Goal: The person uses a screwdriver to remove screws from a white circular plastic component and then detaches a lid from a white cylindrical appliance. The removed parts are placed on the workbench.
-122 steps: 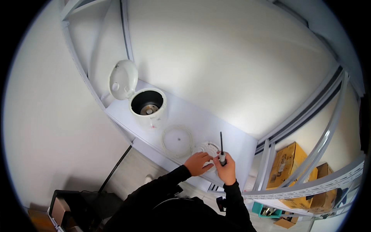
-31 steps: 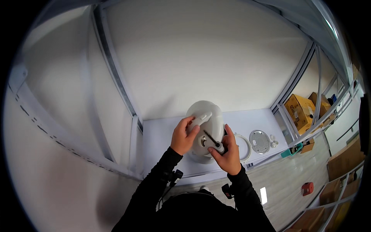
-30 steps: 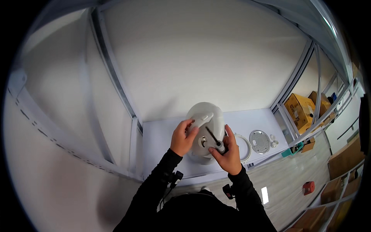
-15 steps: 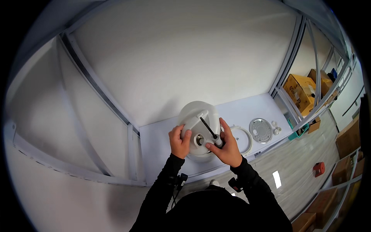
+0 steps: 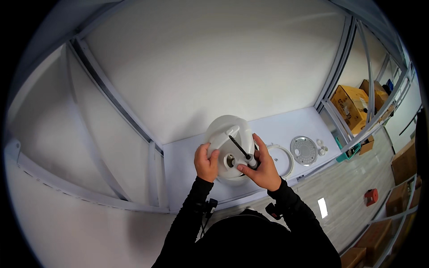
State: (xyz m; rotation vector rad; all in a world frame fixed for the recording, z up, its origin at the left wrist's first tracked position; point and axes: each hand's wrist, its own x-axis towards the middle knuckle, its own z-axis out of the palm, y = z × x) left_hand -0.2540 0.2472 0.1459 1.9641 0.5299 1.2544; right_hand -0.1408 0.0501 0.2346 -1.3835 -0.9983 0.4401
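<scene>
A white, rounded plastic housing [image 5: 237, 140] with a round hole in its near side is tilted between my two hands above the table. My left hand [image 5: 207, 164] is closed on its left edge, thumb on top. My right hand [image 5: 262, 167] grips the right edge and also holds a screwdriver [image 5: 240, 148], its dark shaft slanting up and left across the housing. The screwdriver's handle is partly covered by my fingers. Right of my right hand lies a white ring [image 5: 289, 170], with a grey perforated disc [image 5: 304, 151] and several small white round pieces [image 5: 321, 149] beyond it.
The white table [image 5: 268, 123] stands against a pale wall panel, with grey metal frame posts [image 5: 335, 67] at its sides. Right of it are a teal basket [image 5: 348, 154], cardboard boxes [image 5: 351, 105], a red object [image 5: 371, 197] on the floor and a shelf with boxes [image 5: 374, 234].
The housing has tilted slightly in my hands, and the hole faces a little differently. Both hands keep their hold; the view has shifted slightly.
</scene>
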